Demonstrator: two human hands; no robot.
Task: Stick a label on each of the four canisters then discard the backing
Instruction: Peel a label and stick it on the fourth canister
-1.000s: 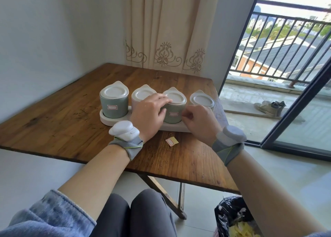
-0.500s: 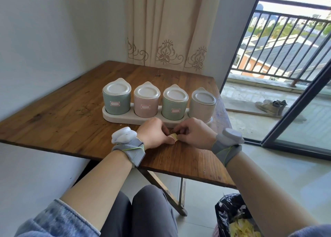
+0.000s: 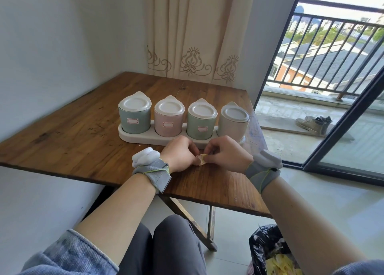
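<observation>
Four lidded canisters stand in a row on a white tray: a blue-green canister, a pink canister, a green canister and a beige canister. The first three each carry a small red-bordered label on the front; the beige one shows none. Just in front of the tray, my left hand and my right hand meet over the table and both pinch a small yellow backing slip with a label on it. The slip curls between my fingertips.
The wooden table fills a corner with a white wall on the left and a curtain behind. A black rubbish bag with yellow scraps sits on the floor at lower right. An open sliding door leads to a balcony at right.
Both hands left the green canister, came down to the table and picked up the backing slip that lay there. They now hold it slightly raised between the fingertips.
</observation>
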